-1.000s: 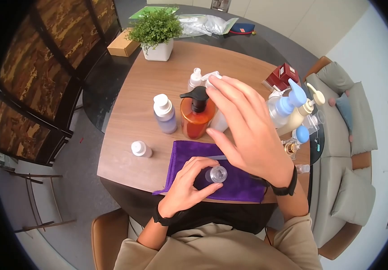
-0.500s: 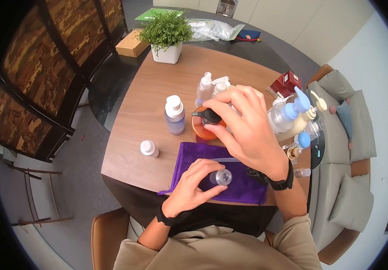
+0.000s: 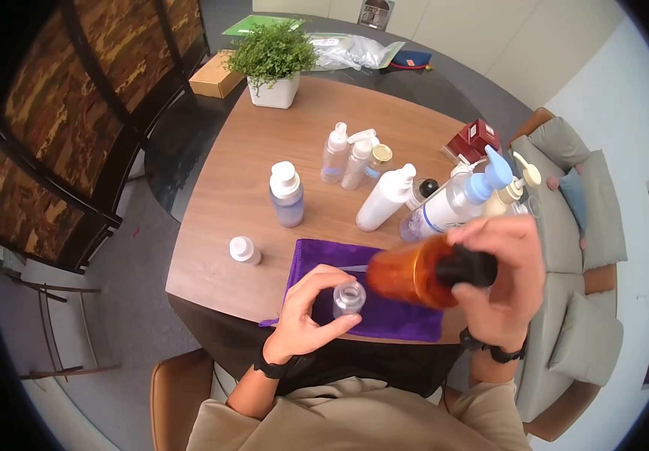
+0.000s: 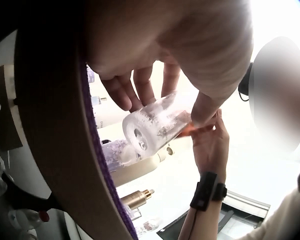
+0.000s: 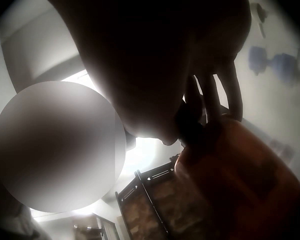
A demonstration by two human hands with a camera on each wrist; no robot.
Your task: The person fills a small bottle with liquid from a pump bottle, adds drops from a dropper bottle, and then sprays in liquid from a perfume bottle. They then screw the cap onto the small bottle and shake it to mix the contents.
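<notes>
My left hand (image 3: 302, 314) holds a small clear bottle (image 3: 348, 299) between thumb and fingers, its open mouth facing up, over a purple cloth (image 3: 407, 323). In the left wrist view the bottle's base (image 4: 142, 132) shows, transparent all through. My right hand (image 3: 506, 289) grips the black pump top (image 3: 471, 269) of an amber bottle (image 3: 407, 272). That bottle is tipped onto its side in the air above the cloth, its base toward the small bottle. The right wrist view shows the amber bottle (image 5: 240, 175) large and dark below the fingers.
On the wooden table (image 3: 212, 218) stand a small white-capped bottle (image 3: 244, 250), a bluish bottle (image 3: 287, 195), a white bottle (image 3: 386, 199) and several clear ones behind. A blue pump bottle (image 3: 452, 199) is near the right hand. A potted plant (image 3: 273, 56) stands at the back.
The right hand has taken hold of the amber bottle by its pump top, lifted it off the table and brought it right and nearer, tipping it sideways. The left hand still holds the small bottle.
</notes>
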